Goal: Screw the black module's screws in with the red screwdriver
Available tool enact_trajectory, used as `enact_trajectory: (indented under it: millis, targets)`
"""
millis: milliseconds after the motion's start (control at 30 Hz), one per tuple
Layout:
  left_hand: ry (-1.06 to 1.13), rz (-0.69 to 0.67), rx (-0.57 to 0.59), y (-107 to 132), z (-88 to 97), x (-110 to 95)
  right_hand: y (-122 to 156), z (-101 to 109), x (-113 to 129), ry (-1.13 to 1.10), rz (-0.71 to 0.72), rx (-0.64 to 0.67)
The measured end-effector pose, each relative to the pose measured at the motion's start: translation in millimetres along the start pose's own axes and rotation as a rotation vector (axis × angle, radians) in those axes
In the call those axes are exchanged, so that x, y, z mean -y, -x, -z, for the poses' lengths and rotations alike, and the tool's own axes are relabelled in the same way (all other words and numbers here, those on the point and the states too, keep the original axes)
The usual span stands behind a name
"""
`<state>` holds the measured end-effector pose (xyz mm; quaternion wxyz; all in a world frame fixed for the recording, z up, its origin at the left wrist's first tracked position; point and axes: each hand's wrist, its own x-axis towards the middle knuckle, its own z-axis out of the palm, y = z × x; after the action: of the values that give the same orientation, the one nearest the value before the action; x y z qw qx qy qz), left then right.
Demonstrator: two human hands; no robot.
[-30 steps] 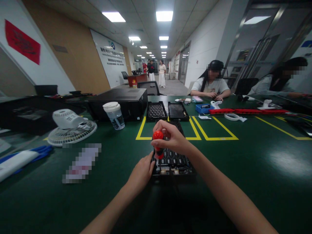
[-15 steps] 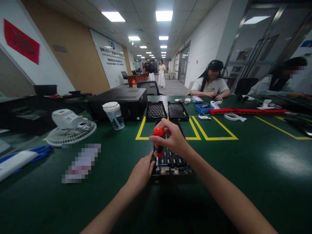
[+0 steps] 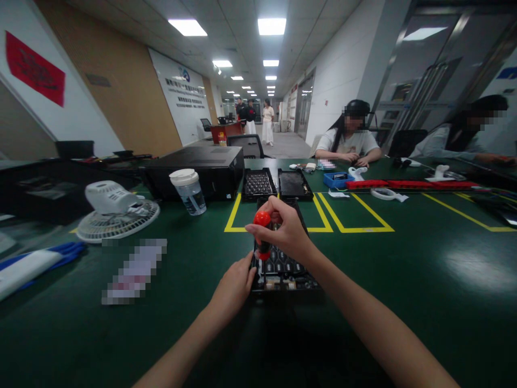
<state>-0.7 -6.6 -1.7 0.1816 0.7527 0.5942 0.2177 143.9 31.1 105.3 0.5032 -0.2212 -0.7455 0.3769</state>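
Note:
A black open case (image 3: 285,266) lies in front of me, with rows of dark, honeycomb-like cells inside and pale parts along its near end. My left hand (image 3: 241,275) grips its left wall, thumb on the near side and fingers along the edge. Above the case's left side, a screwdriver (image 3: 264,249) with a red and black handle stands nearly upright. My right hand (image 3: 285,229) has it pinched at the upper handle between thumb and fingers. The shaft runs down toward the near left corner of the case; its tip is hard to make out.
Beyond the case lie two black trays (image 3: 258,184) by a large black box (image 3: 197,167). A lidded cup (image 3: 189,193) and white fan (image 3: 117,210) stand left. A blue bin (image 3: 338,180) and red strip (image 3: 404,185) lie right. A co-worker (image 3: 351,137) sits across the table.

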Motion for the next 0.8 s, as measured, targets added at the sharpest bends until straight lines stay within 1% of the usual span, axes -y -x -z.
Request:
enact_trajectory:
  millis: [100, 233, 467, 600, 700, 800]
  targets:
    - [0.006, 0.005, 0.005, 0, -0.4, 1, -1, -1, -1, -0.028, -0.011, 0.003]
    - [0.004, 0.020, 0.010, 0, -0.2, 1, -2, -3, -3, -0.132, -0.033, 0.021]
    - [-0.002, -0.009, 0.005, 0, 1.3, 2, -2, -12, -11, -0.426, -0.092, 0.129]
    - [-0.017, -0.011, -0.002, 0, 0.6, 4, -3, -15, -12, -0.623, -0.116, 0.228]
    - [-0.013, -0.022, -0.015, 1, 1.0, 3, -3, -13, -9, -0.701, -0.147, 0.280]
    - [-0.014, -0.013, -0.015, 2, 1.0, 2, -2, -9, -8, -0.723, -0.168, 0.302]
